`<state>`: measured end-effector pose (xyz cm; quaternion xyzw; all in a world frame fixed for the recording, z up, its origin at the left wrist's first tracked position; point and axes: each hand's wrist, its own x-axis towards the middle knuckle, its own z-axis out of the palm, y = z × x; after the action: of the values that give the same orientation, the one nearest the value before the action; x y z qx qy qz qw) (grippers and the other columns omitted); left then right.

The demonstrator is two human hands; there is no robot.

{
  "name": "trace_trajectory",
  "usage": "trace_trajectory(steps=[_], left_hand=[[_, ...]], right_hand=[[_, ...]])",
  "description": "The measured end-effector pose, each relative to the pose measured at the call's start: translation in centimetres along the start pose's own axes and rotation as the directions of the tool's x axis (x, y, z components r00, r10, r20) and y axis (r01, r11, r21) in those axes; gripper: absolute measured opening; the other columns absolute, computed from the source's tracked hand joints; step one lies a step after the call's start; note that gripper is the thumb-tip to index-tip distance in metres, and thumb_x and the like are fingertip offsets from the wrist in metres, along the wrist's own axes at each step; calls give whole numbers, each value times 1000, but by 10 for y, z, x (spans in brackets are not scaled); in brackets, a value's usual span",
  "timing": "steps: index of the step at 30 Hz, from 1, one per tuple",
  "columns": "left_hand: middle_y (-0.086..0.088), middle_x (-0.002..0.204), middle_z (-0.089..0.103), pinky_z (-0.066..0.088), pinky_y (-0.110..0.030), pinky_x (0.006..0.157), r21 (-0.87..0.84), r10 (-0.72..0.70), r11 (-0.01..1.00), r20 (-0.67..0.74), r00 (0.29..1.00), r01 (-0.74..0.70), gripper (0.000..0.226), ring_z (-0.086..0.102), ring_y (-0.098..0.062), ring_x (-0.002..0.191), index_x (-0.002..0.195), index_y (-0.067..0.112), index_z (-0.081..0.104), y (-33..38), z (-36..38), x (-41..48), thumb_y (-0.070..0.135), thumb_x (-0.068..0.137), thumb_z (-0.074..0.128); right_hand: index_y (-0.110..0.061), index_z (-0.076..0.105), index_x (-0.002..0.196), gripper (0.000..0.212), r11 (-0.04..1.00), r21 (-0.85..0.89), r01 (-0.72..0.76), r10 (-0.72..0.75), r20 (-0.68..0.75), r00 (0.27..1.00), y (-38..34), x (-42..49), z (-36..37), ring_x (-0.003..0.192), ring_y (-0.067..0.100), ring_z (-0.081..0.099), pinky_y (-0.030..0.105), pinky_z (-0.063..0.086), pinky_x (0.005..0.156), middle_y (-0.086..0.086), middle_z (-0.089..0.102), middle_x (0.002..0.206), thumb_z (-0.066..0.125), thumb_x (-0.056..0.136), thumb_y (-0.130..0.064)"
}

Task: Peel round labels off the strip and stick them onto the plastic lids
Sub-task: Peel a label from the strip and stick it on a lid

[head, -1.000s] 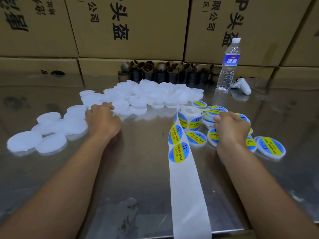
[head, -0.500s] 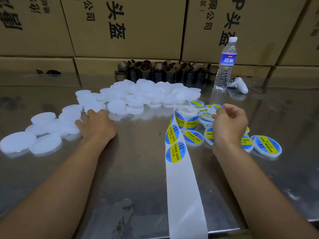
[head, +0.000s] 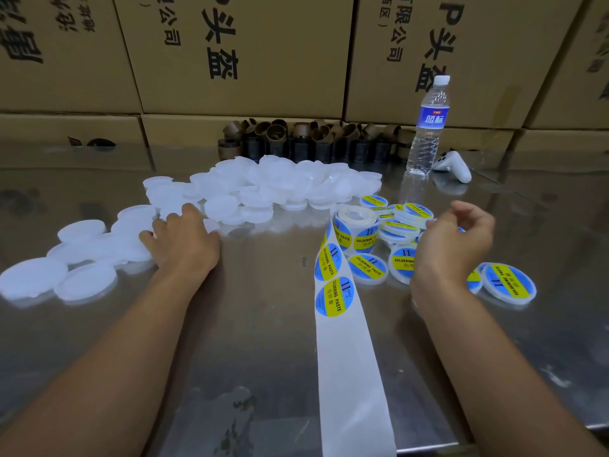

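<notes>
A white backing strip (head: 351, 364) runs from a label roll (head: 356, 230) toward me, with two blue-and-yellow round labels (head: 334, 296) near the roll. Plain white plastic lids (head: 280, 189) lie heaped at the back, and more plain lids (head: 85, 282) spread to the left. Several labelled lids (head: 509, 283) sit right of the roll. My left hand (head: 184, 240) lies palm down with its fingers touching the plain lids on the left. My right hand (head: 456, 245) hovers above the labelled lids, its fingers loosely curled and holding nothing that I can see.
The work surface is a shiny metal table (head: 263, 341). A water bottle (head: 428, 127) and a white handheld controller (head: 456, 164) stand at the back right. Brown cardboard cores (head: 296, 143) line the back edge under stacked cardboard boxes (head: 247, 54).
My right hand has risen off the labelled lids and its fingers have loosened. My left hand has slid a little left over the plain lids.
</notes>
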<state>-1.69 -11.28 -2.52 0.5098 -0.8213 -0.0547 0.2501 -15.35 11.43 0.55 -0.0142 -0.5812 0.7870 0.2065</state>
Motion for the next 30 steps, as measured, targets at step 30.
trace_trajectory(steps=[30], left_hand=[[15,129,51,45,-21,96,-911,682,291,-17,731,-292,66,60,-8,109,122,43,42,72,-32,-70,1,81,72]], right_hand=[[-14,70,81,12,914,-135,-384,338,778,530,-9,-21,-1,43,6,47,14,43,48,4,59,63,61,89,-13]])
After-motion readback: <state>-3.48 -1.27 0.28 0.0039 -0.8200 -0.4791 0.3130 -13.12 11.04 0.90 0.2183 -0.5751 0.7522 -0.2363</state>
